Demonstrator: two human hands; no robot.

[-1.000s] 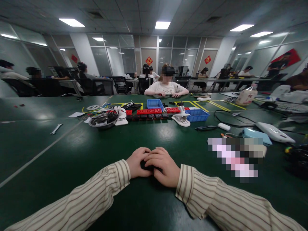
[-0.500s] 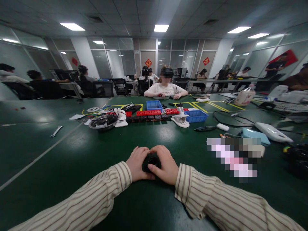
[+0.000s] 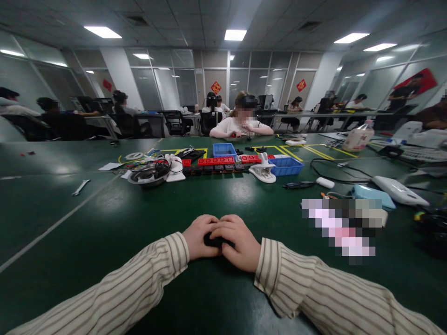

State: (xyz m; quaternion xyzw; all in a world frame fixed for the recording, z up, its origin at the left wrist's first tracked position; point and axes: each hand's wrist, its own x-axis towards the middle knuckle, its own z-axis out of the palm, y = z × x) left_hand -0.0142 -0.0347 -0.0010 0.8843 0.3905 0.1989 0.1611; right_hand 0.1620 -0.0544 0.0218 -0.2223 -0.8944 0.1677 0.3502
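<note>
My left hand (image 3: 199,237) and my right hand (image 3: 235,240) rest together on the green table (image 3: 104,218) in front of me. Both are curled round a small black object (image 3: 212,240), of which only a dark patch shows between the fingers. The right hand's fingers lie over its top. Striped sleeves cover both forearms.
Further back lie a metal bowl of cables (image 3: 148,174), red and black power strips (image 3: 216,165), two blue bins (image 3: 286,166), a white clamp (image 3: 262,171) and a wrench (image 3: 80,187). White devices and cables sit at the right (image 3: 398,190). A person (image 3: 242,124) sits opposite.
Half a second ago the hands were parted, with the black object showing between them; now the right hand's fingers have closed back over it.
</note>
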